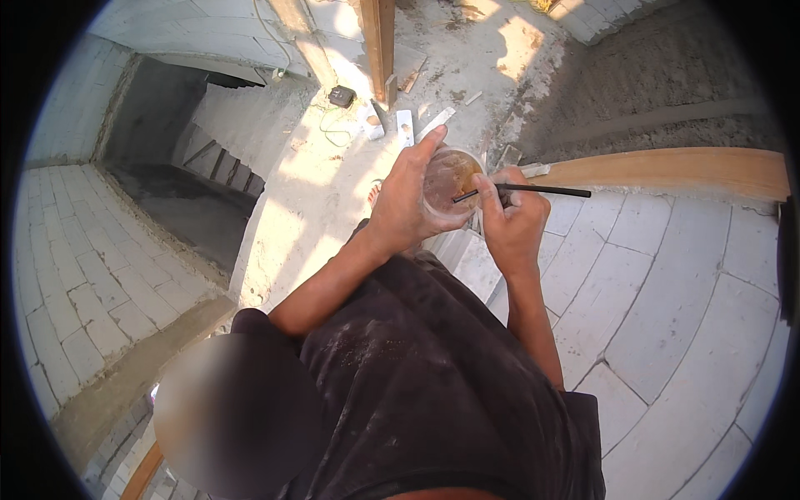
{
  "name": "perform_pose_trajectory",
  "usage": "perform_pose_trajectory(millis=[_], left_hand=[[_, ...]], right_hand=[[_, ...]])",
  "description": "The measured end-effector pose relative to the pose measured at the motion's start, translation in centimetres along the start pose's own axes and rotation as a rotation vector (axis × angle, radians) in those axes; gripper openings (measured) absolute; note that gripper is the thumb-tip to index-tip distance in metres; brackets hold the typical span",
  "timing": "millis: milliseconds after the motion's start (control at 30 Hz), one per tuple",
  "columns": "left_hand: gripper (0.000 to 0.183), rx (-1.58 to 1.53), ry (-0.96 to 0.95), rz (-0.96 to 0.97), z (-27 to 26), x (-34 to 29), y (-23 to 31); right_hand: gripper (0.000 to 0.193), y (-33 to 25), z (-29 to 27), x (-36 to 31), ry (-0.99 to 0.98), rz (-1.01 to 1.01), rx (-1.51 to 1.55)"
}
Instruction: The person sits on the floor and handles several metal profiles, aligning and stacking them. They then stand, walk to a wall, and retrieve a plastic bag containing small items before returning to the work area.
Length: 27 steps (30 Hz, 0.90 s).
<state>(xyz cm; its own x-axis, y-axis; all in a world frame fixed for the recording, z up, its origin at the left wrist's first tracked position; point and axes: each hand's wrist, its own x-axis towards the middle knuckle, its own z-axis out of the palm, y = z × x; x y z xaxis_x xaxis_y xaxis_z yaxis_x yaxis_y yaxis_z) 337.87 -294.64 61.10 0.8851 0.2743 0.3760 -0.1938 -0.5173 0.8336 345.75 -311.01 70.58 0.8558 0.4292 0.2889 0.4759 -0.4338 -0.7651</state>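
Observation:
My left hand (402,198) is wrapped round the side of a clear plastic cup (442,173), thumb and fingers on opposite sides of it. Brownish contents show through the cup's top, with a yellowish patch toward its right. A thin black straw (562,192) slants out of the cup to the right, its lower end inside. My right hand (517,225) pinches the straw between thumb and fingers close to the cup's right rim. Dust whitens the fingers of both hands.
Pale block walls (650,275) rise at right and left. A wooden post (377,50) stands ahead, near a small black box (341,96) with a cord and white block offcuts (405,127). To the left, a dark opening (158,125) holds a stair; a wooden board (667,172) edges the right wall.

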Motion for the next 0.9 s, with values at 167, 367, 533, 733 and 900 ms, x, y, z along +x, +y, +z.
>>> perform_pose_trajectory(millis=[167, 367, 533, 733, 900], left_hand=[[0.119, -0.025, 0.131, -0.114, 0.6, -3.4, 1.6], [0.119, -0.002, 0.241, -0.183, -1.7, -8.5, 2.7], [0.111, 0.149, 0.290, -0.154, -4.3, -11.7, 3.3], [0.126, 0.064, 0.430, -0.241, -8.9, -17.9, 3.5], [0.126, 0.064, 0.494, -0.405, -13.1, -21.2, 7.2]], right_hand=[[0.014, 0.4, -0.2, -2.9, -0.195, 0.085, 0.180], [0.014, -0.6, -0.1, -3.1, -0.270, -0.059, 0.226], [0.015, -2.0, 3.2, -3.7, -0.518, -0.192, 0.270], [0.016, -6.7, 10.5, -0.8, -0.447, -0.342, 0.296], [0.014, -12.3, 17.8, -1.5, -0.910, -0.932, 0.146]])
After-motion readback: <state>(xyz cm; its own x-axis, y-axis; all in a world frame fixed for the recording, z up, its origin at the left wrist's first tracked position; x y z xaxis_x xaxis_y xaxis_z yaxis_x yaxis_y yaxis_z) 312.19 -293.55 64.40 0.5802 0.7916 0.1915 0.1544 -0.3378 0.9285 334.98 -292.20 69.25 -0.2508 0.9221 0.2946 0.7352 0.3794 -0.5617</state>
